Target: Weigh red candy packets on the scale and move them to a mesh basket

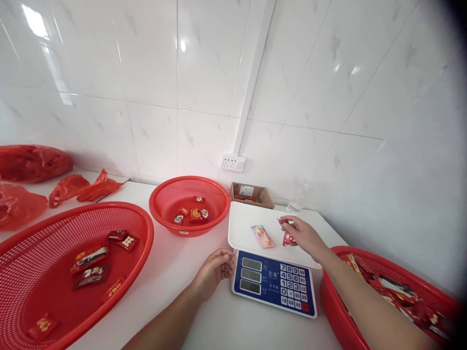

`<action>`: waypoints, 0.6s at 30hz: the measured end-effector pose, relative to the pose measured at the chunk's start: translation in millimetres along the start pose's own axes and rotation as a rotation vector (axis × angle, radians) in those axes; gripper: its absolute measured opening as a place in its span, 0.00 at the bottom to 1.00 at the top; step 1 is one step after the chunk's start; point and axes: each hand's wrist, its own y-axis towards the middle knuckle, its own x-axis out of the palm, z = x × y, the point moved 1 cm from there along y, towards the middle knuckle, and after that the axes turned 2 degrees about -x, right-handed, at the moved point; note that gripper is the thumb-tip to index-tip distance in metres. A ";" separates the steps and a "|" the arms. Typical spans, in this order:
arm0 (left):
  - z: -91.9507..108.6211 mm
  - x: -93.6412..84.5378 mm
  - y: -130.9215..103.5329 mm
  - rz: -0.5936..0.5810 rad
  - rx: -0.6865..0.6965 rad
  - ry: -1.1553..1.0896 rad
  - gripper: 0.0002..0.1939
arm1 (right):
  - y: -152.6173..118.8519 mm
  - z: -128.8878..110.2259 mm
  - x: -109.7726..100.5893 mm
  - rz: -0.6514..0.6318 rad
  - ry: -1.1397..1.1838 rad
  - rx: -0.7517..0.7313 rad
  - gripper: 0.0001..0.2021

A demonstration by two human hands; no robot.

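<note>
A digital scale (273, 284) with a white weighing plate (239, 221) stands in front of me. On the plate lies a pastel pink and blue packet (261, 236). My right hand (301, 236) is over the plate's right part, its fingers closed on a small red packet (288, 238) with white dots. Just left of the scale's display, my left hand (214, 272) hovers with curled fingers near the scale's edge; whether anything is inside them is hidden.
Red baskets with wrapped packets stand at the left (140, 257), centre back (189, 231) and right (335, 296). Behind the scale are a cardboard box (268, 198) and a clear plastic bottle (298, 198). Red plastic bags (34, 163) lie at the far left.
</note>
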 end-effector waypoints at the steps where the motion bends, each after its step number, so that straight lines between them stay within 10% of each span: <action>1: 0.0 -0.2 -0.2 -0.003 0.002 0.003 0.11 | -1.4 -2.9 0.5 -0.039 -0.051 0.016 0.16; 18: 2.9 1.8 -3.0 -0.010 0.004 0.004 0.12 | -2.5 4.8 -8.5 0.049 -0.037 -0.118 0.21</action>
